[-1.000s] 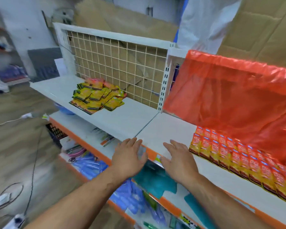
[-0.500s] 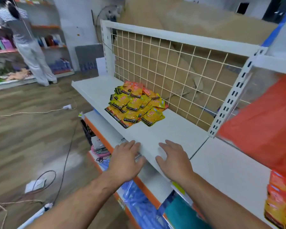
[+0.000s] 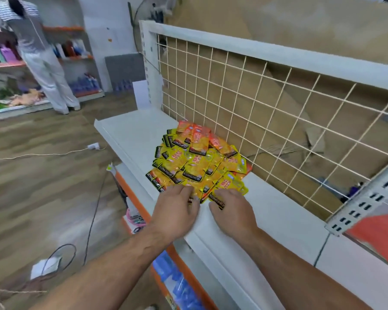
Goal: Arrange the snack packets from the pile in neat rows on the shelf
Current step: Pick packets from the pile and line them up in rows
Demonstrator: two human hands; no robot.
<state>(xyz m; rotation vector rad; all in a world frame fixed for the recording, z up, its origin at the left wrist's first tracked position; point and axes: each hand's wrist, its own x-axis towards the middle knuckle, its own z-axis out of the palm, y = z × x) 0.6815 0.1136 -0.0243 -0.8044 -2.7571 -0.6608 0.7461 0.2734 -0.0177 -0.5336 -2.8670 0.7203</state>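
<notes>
A loose pile of yellow and orange snack packets lies on the white shelf, against the wire grid back. Both my hands are at the pile's near edge. My left hand has its fingers bent over the nearest packets, and a dark packet edge shows between fingers and thumb. Just to its right, my right hand pinches a packet's black strip between thumb and fingers. The packets under my fingers are hidden.
The wire grid back panel stands behind the pile. An orange plastic sheet hangs over the neighbouring bay on the right. Lower shelves hold blue packs. Cables cross the wooden floor, and a person stands at far-left shelves.
My view swung left from the orange-sheeted bay towards the pile. Both hands left the shelf's front edge, moved forward and closed on the nearest packets.
</notes>
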